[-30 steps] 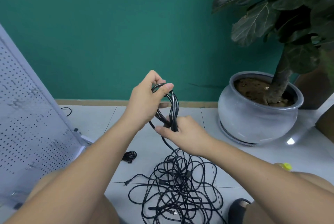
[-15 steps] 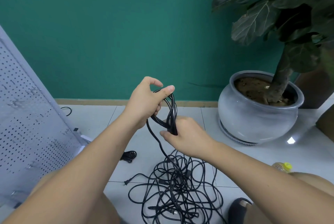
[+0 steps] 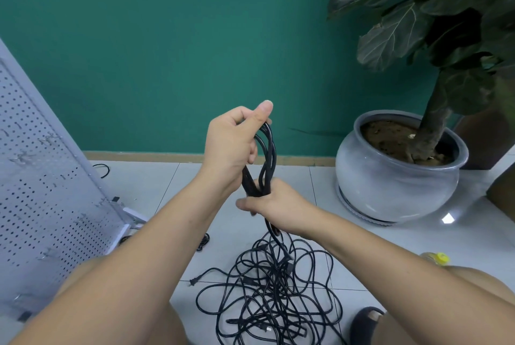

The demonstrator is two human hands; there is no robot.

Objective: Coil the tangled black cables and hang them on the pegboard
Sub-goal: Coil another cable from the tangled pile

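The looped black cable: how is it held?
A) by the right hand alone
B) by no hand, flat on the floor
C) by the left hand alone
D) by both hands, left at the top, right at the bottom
D: the left hand grips the top of the looped black cable and the right hand grips its lower end, above the tangled cables.

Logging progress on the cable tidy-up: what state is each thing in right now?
left hand: grips the loops' top
right hand: grips the loops' bottom
cable loops: partly coiled, held off the floor, tail trailing into pile
cable pile: tangled on floor
pegboard: slanted, no coil visible on it
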